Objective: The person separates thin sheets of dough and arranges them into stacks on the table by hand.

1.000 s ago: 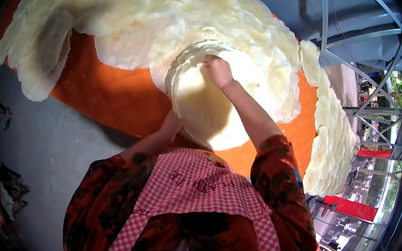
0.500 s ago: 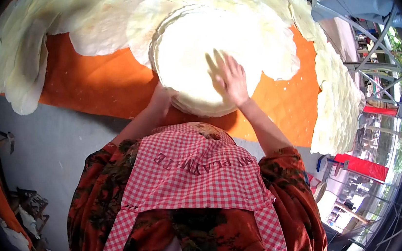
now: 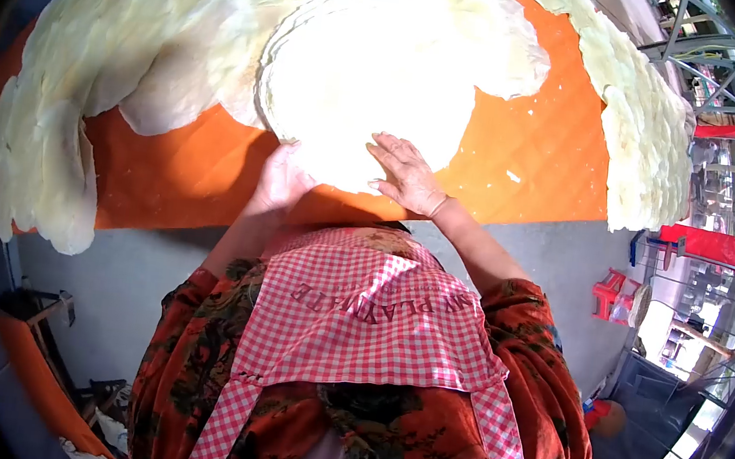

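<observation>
A tall stack of thin, round, pale dough sheets (image 3: 366,77) lies on an orange cloth, its top washed out by glare. On the near right part of the stack rests my right hand (image 3: 407,176), laid flat with the fingers apart. My left hand (image 3: 283,181) touches the stack's near left edge, fingers stretched out along it and partly lost in the bright light. Neither hand visibly holds a sheet. Around the stack, many overlapping pale sheets (image 3: 165,24) cover the far and left side of the cloth.
The orange cloth (image 3: 526,170) shows small pale scraps. More overlapping sheets (image 3: 648,156) hang along the right edge. A red plastic stool (image 3: 609,295) stands on the grey floor (image 3: 124,285) to the right. Metal framework (image 3: 708,59) rises at the upper right.
My right hand has moved from the middle of the stack toward its near edge. My left hand shows more fully at the near left edge. The view has turned slightly.
</observation>
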Motion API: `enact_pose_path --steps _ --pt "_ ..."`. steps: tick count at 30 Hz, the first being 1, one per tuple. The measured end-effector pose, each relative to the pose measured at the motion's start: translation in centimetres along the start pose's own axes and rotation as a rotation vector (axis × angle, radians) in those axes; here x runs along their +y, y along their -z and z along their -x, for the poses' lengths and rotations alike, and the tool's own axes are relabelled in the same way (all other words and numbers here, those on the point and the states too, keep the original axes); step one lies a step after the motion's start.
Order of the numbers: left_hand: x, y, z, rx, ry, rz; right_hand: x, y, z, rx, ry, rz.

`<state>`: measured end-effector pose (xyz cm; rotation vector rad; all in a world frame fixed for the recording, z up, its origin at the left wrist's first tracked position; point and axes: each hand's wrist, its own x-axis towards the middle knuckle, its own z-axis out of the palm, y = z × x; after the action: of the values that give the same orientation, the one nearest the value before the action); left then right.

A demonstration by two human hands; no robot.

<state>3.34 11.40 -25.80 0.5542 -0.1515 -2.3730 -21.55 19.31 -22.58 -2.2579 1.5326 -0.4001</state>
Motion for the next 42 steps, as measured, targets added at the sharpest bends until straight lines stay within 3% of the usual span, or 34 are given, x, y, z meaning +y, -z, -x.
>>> enact_pose_path --steps 1,7,10,16,22,31,34,38,42 --pt "0.3 0.5 0.0 -0.076 0.030 0.051 0.1 -0.1 0.1 0.010 0.000 -0.002" --pt "-0.6 1.2 -0.5 -0.016 -0.084 -0.225 -1.3 -0.2 -0.2 0.074 -0.016 0.068" --pt "-0.4 0.0 0.0 0.012 -0.082 -0.219 -2.6 -0.6 -0.9 0.111 -0.067 0.056" --pt "-0.4 2.4 -1.0 -0.130 -0.081 -0.314 -2.6 -1.3 -1.7 0.127 -0.118 -0.016" --pt "-1.0 -1.9 -0.4 0.163 -0.209 -0.249 -4.7 -1.8 -3.0 0.137 -0.178 0.073" --pt "-1.4 1.5 -1.5 0.180 -0.151 -0.315 -6.0 -2.7 -5.4 0.229 -0.165 0.144" --pt "-1.2 1.9 -1.7 0.161 -0.140 -0.305 -5.2 -3.4 -5.5 0.345 -0.016 0.326" --pt "-1.8 3.3 -3.0 0.223 -0.208 -0.296 -7.7 -0.3 -6.8 0.209 -0.101 0.158" --pt "-1.3 2.8 -2.5 0.211 -0.131 -0.317 -7.0 -3.7 -8.2 0.164 -0.059 0.422"
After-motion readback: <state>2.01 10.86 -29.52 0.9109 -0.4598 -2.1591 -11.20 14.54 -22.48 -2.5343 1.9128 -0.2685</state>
